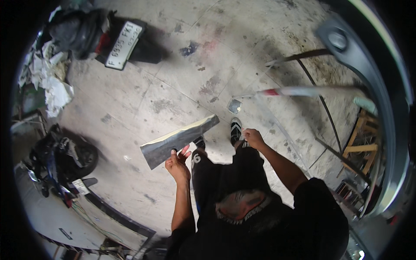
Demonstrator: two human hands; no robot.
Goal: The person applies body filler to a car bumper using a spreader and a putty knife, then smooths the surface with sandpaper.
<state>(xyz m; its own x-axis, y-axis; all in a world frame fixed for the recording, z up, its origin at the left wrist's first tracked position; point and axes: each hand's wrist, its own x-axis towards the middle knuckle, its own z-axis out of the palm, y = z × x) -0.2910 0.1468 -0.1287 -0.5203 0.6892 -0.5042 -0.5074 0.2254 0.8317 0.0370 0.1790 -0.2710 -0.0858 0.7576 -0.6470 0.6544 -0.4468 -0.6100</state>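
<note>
A long grey sheet (180, 139) with a cream, tape-like band along its far edge is held out in front of my legs. My left hand (178, 165) pinches its near edge between thumb and fingers, some fingers spread to the side. On the right, beside my shoe (235, 130), my right hand (253, 138) is closed in a pinch. A small pale bit shows at its fingertips, too small to name. The two hands are well apart.
A large dark curved panel (346, 47) with a light rim rises at the right, on a stand of thin bars (320, 99). Motorcycles stand at the far left (123, 45) and left (65, 160). Crumpled paper (56, 89) and a wooden frame (362, 147) lie at the sides.
</note>
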